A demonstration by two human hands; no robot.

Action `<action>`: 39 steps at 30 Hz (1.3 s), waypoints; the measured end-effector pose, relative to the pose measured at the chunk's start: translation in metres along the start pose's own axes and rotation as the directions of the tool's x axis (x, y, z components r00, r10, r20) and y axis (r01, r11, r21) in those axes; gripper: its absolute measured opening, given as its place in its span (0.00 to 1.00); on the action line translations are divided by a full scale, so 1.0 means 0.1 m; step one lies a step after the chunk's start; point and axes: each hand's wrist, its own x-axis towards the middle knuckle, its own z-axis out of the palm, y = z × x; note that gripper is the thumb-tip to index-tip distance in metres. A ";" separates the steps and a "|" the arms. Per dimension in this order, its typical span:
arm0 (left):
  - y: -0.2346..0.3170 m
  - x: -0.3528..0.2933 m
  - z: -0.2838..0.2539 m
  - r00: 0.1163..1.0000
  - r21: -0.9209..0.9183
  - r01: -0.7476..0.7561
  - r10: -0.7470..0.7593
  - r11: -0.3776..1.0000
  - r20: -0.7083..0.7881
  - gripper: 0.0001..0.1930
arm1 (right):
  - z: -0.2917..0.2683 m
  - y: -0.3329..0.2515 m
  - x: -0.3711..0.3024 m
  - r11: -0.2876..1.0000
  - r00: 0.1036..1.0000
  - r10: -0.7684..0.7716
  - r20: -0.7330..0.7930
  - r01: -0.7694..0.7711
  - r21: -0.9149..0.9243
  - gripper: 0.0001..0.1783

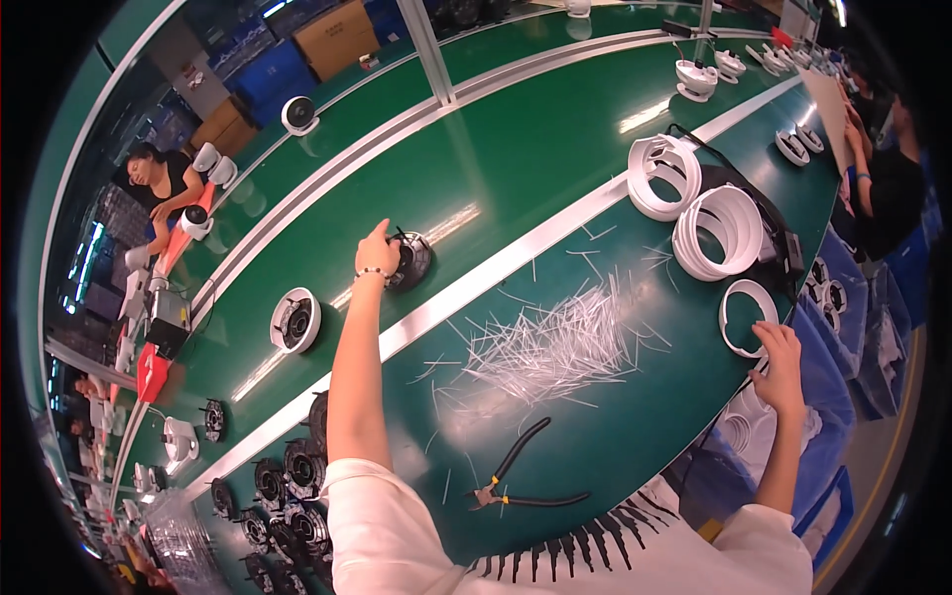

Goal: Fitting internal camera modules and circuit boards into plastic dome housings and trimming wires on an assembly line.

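My left hand (377, 250) reaches onto the green conveyor belt and grips a black round motor assembly (415, 262) by its left side; some of its fingers are hidden. At the right, my right hand (779, 365) is closed on the near edge of a white plastic ring (728, 315), beside the bench edge. Left of my left arm, a white round housing (288, 319) with a black part inside sits on the belt. Between my arms lies a loose heap of thin clear-white strips (555, 342) on the bench. Cutting pliers (506, 476) with black handles lie open closer to me.
Stacked white rings (710, 243) and another white ring piece (654, 183) stand at the back right, near a black cable and box. Several black motor assemblies (297, 466) crowd the lower left. Blue-lined bins (833, 397) stand beyond the right bench edge. Co-workers sit across and at far right.
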 end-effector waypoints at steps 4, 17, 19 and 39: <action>0.11 -0.12 -0.19 0.996 -0.089 0.065 -0.060 0.994 0.059 0.24 | 0.14 0.27 0.07 0.975 0.975 -0.203 -0.093 0.193 -0.107 0.17; 0.74 -1.63 -1.05 0.962 -0.919 0.262 -0.159 0.296 0.223 0.14 | 0.28 -1.27 -0.23 0.834 0.989 -0.145 -0.042 0.145 0.532 0.14; 0.83 -1.90 -1.10 0.954 -0.951 0.288 -0.115 0.109 0.276 0.14 | 0.44 -1.37 -0.20 0.826 0.986 -0.168 0.009 0.136 0.546 0.13; 1.09 -2.54 -0.93 0.975 -0.979 -0.122 -0.204 -0.164 -0.087 0.30 | 0.17 -1.27 -0.08 0.931 0.908 -0.247 0.339 0.125 0.344 0.68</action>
